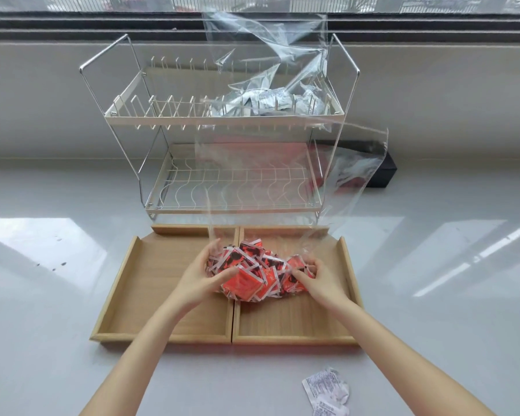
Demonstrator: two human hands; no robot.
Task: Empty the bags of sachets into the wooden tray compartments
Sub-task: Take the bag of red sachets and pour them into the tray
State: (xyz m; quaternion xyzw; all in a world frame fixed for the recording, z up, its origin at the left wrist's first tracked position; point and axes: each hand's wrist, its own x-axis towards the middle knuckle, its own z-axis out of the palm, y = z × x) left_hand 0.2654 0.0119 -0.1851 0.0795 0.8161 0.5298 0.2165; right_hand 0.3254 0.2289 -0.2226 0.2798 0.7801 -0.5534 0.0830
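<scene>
A tall clear plastic bag (282, 181) stands over the middle of the wooden tray (117, 283), its open top up by the rack. Its bottom bulges with several red and white sachets (249, 274) above the divider between the two compartments. My left hand (201, 277) grips the bag's lower left side and my right hand (318, 280) grips its lower right side, both through the plastic. A second clear bag (270, 55) with silver sachets (261, 103) rests on the rack's top shelf.
A white two-tier wire dish rack (162, 121) stands right behind the tray. A loose white sachet (327, 391) lies on the grey counter at the front right. A dark box (386, 172) sits behind the rack on the right, below the window ledge.
</scene>
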